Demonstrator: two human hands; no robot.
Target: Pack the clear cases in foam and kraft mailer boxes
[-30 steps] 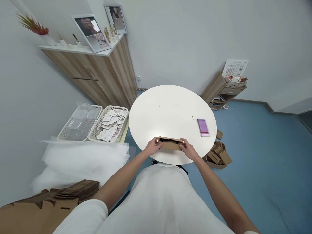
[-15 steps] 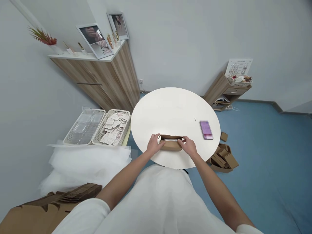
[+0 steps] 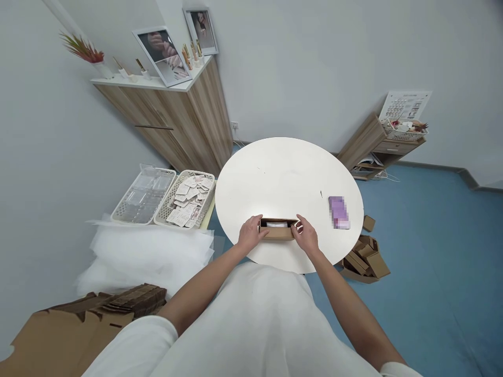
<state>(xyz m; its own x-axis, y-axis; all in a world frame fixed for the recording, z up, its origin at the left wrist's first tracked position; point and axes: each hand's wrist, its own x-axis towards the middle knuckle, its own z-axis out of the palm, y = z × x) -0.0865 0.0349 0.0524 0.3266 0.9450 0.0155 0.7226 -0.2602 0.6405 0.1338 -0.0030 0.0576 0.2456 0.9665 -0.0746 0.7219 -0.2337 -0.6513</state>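
Pale walls [image 3: 298, 68] and a blue floor [image 3: 424, 251] surround my workspace. At far left I have a wooden cabinet [image 3: 157, 112] with photo frames [image 3: 163, 55] on top; nearer stand two baskets, the left basket [image 3: 117, 217] holding clear trays [image 3: 143, 191], the right basket [image 3: 207, 203] printed papers [image 3: 190, 199] whose text I can't make out. White sheets [image 3: 145, 256] and brown cardboard [image 3: 66, 335] fill the near left. On the near part of the round table [image 3: 283, 167], or just above it (I can't tell if they touch), is the brown box [image 3: 278, 234], its top open and something white [image 3: 276, 224] inside. I have the left hand [image 3: 249, 234] partly closed on its left end, thumb over the near wall; the right hand [image 3: 306, 235] is likewise partly closed at the right end, thumb by the corner, fingers behind. I judge the step in hand to be steadying and working the box at both ends; my next move seems to call for light, even pressure so the thin walls don't bow. To the right lies a purple item [image 3: 338, 212], too pixelated to read. Past the table's right edge sit cartons [image 3: 367, 256], and at far right a shelf [image 3: 363, 141] under a sign [image 3: 406, 104] with print too small for me. I can read no brand.
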